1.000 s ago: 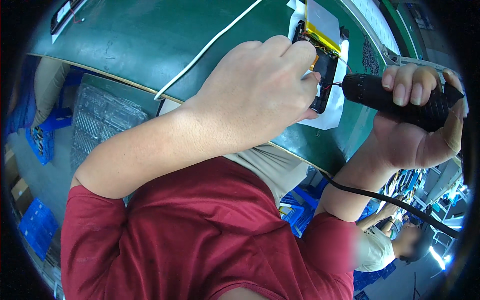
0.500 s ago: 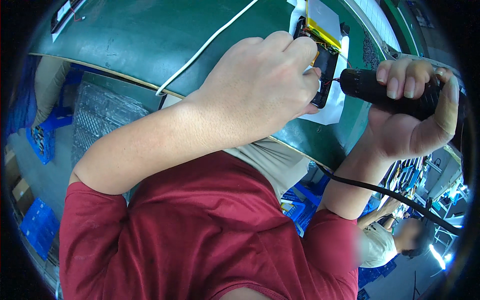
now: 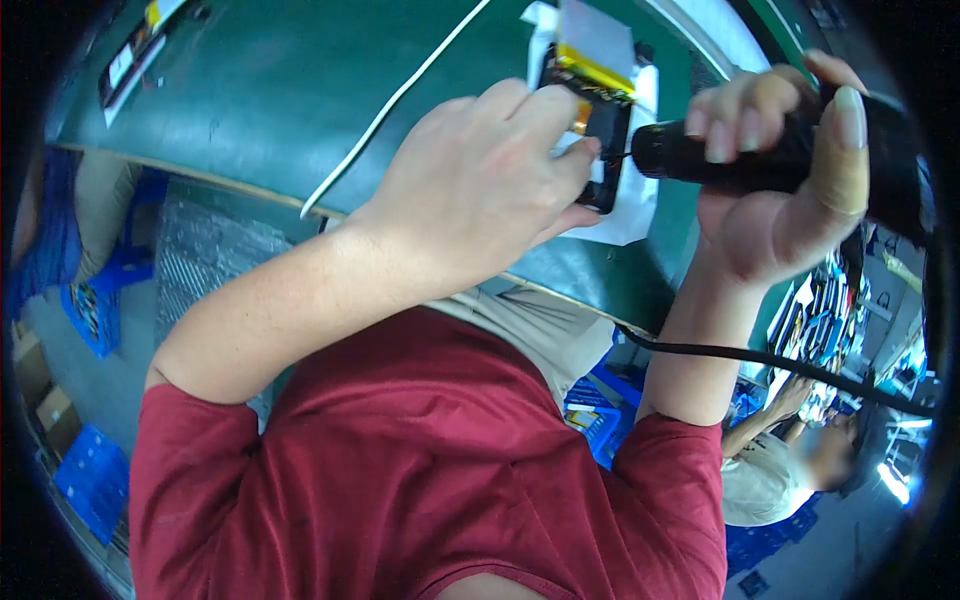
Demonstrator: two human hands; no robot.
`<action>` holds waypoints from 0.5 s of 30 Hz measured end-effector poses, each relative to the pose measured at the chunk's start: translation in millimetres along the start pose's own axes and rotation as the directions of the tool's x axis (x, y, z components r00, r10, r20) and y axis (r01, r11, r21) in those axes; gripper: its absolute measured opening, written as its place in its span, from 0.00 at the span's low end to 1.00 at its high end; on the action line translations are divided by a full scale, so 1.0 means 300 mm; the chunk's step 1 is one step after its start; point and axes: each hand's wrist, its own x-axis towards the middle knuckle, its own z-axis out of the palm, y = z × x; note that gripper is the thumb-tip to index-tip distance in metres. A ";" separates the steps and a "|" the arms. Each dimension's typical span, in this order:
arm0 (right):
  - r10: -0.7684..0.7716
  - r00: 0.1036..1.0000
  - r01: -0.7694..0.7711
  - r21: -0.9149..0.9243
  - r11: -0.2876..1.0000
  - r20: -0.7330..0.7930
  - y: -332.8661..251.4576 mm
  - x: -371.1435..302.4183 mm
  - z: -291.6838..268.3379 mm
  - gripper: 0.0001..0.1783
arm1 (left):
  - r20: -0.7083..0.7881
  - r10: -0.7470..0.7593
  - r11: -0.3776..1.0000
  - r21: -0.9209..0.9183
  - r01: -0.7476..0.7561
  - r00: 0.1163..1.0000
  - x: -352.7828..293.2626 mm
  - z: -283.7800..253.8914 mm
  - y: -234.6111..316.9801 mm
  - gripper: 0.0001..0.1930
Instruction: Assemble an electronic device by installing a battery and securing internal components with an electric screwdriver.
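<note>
An opened black electronic device (image 3: 606,128) lies on a white sheet (image 3: 633,213) on the green tabletop. At its far end a silver pouch battery (image 3: 597,32) with a yellow edge stands folded up, with small wires beside it. My left hand (image 3: 490,165) is closed in a pinch on the device's left side and near end, hiding part of it. My right hand (image 3: 775,185) is wrapped round a black corded electric screwdriver (image 3: 740,150), held sideways. The thin bit points left at the device's right edge; whether it touches a screw I cannot tell.
A white cable (image 3: 395,105) crosses the green table (image 3: 250,110). Another dark device (image 3: 130,65) lies at the far left. The screwdriver's black cord (image 3: 760,355) passes by my right forearm. Blue crates (image 3: 92,480) stand on the floor. A person (image 3: 770,475) sits at the lower right.
The device, both hands and the screwdriver appear further left as the view shifts. My grip stays on both things, and the bit is still at the device's right edge.
</note>
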 end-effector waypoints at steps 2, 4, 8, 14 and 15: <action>-0.156 0.985 0.154 0.028 0.988 0.080 -0.013 0.005 -0.054 0.35 | -0.025 0.023 1.000 -0.006 -0.023 0.999 0.001 -0.008 0.004 0.25; -0.201 0.975 0.181 0.181 0.967 0.099 -0.120 -0.002 -0.162 0.30 | -0.007 0.018 0.999 -0.040 -0.018 1.000 0.013 -0.019 0.023 0.25; 0.002 0.939 0.040 0.117 0.992 -0.343 -0.067 -0.037 -0.321 0.21 | 0.067 -0.013 0.999 -0.043 0.016 0.998 0.033 -0.011 0.039 0.30; -0.035 0.756 0.012 -0.040 0.999 -0.654 -0.046 0.026 -0.114 0.12 | 0.113 -0.110 0.984 -0.125 0.124 0.987 0.031 -0.033 0.034 0.37; -0.029 0.756 -0.017 -0.065 0.998 -0.654 -0.028 0.024 -0.133 0.13 | 0.118 -0.104 0.983 -0.139 0.120 0.988 0.032 -0.032 0.028 0.36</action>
